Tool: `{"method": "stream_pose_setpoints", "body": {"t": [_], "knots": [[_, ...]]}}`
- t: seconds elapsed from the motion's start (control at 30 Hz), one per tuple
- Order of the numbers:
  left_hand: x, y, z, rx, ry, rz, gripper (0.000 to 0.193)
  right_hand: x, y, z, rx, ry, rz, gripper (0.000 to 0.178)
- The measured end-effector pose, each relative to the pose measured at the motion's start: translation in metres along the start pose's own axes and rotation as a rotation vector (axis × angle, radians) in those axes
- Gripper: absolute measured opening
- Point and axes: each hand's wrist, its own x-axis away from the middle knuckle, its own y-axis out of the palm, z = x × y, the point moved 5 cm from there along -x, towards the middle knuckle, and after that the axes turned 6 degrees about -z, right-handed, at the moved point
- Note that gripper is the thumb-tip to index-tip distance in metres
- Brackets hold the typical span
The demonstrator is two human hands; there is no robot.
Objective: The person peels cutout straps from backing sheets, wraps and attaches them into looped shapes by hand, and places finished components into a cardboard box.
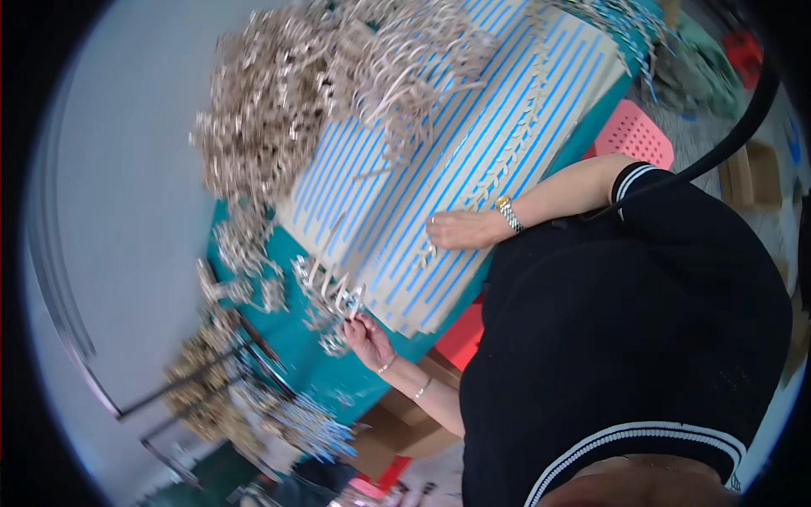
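My left hand (368,341) is closed, its fingers pinching the end of a curly pale strip (328,291) that coils loosely beside the striped sheets. On the top sheet (422,291), beige with rows of blue lines, my right hand (460,231) rests with its fingers pressed together over a leaf-shaped strip (494,177). Part of that strip shows beyond the hand, running along the blue lines, and a short end (425,256) shows on the near side. What lies under the right fingers is hidden.
A large heap of curly beige strips (270,101) covers the far left of the green table (321,372). More twisted strips (600,25) lie at its far end. A pink perforated stool (634,135) and cardboard boxes (752,176) stand on the right. Bundles of strips (203,384) sit below left.
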Motion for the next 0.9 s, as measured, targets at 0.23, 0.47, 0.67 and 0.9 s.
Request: {"method": "stream_pose_setpoints", "body": {"t": [0.23, 0.47, 0.67, 0.9], "knots": [[-0.091, 0.032, 0.032, 0.021, -0.035, -0.135, 0.017, 0.003, -0.06, 0.004, 0.023, -0.018, 0.145, 0.006], [-0.224, 0.081, -0.006, -0.046, -0.175, -0.42, 0.015, 0.102, -0.125, 0.089, 0.233, 0.468, 0.321, 0.007], [-0.29, 0.029, -0.039, -0.687, -0.495, 0.018, 0.025, 0.17, -0.186, 0.184, 0.163, 0.837, 0.437, 0.008], [-0.256, 0.051, 0.018, -1.093, -0.217, 0.427, 0.039, 0.18, -0.229, 0.35, -0.249, 0.978, 0.512, 0.019]]}}
